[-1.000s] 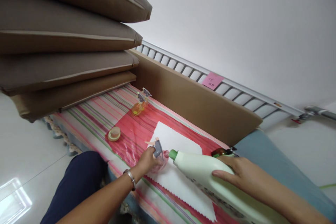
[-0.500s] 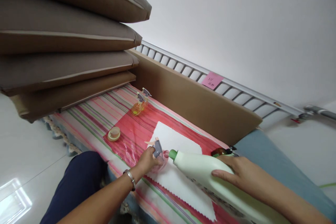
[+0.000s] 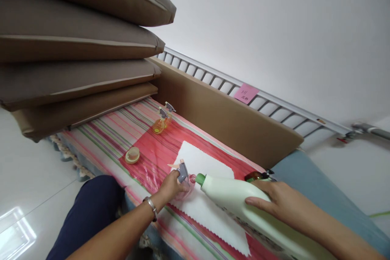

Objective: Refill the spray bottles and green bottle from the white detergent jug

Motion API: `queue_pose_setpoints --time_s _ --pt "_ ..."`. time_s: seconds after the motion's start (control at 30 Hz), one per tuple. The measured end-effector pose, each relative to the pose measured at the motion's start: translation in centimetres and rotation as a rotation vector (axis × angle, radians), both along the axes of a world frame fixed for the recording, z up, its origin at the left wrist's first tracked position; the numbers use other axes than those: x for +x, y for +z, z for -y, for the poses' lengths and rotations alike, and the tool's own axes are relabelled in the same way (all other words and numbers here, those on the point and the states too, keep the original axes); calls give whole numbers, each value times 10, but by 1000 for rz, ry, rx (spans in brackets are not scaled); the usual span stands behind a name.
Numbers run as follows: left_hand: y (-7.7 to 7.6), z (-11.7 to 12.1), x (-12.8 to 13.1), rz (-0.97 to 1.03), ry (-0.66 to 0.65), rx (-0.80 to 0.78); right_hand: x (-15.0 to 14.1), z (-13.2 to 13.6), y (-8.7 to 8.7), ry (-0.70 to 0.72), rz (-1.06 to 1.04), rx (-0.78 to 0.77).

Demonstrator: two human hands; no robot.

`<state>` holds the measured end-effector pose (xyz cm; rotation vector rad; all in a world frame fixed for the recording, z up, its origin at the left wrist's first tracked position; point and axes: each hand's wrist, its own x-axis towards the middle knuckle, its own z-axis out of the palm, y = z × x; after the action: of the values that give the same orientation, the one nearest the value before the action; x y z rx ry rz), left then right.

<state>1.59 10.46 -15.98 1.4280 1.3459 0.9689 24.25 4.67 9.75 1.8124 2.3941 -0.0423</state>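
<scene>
My left hand [image 3: 171, 185], a bracelet on its wrist, is closed around a clear pink spray bottle [image 3: 186, 193]. A grey and peach trigger sprayer head [image 3: 183, 170] shows at those same fingers; whether it is loose is hidden. My right hand [image 3: 276, 199] grips a large pale green bottle [image 3: 234, 195], tilted to the left with its green neck [image 3: 200, 179] down. That neck meets or nearly meets the pink bottle's mouth [image 3: 192, 178]. Any liquid flow is too small to make out. Beneath both bottles lies a white sheet with zigzag edges [image 3: 198, 156].
Two sprayer bottles with yellow-orange liquid [image 3: 159, 126] stand at the back left. A roll of tape [image 3: 132, 155] lies on the red plastic sheet [image 3: 152, 146]. Near my right hand is a dark brown bottle [image 3: 255, 176]. Stacked cushions [image 3: 79, 48] rise on the left.
</scene>
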Motion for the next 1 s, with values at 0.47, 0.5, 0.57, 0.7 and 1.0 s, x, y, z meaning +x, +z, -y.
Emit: queue_pose_setpoints --time_s 0.47,0.5,0.57,0.7,1.0 --pt "0 0 0 12 5 -8 1 0 1 -14 -51 -101" --pt "0 0 0 13 6 -9 2 -1 1 -17 -55 -98" --pt "-1 0 0 13 10 -11 3 -1 0 -18 -58 -96" --pt "0 -1 1 16 10 -16 4 -3 -2 -25 -29 -116" --pt "3 1 1 23 5 -31 4 -2 -2 -33 -20 -133"
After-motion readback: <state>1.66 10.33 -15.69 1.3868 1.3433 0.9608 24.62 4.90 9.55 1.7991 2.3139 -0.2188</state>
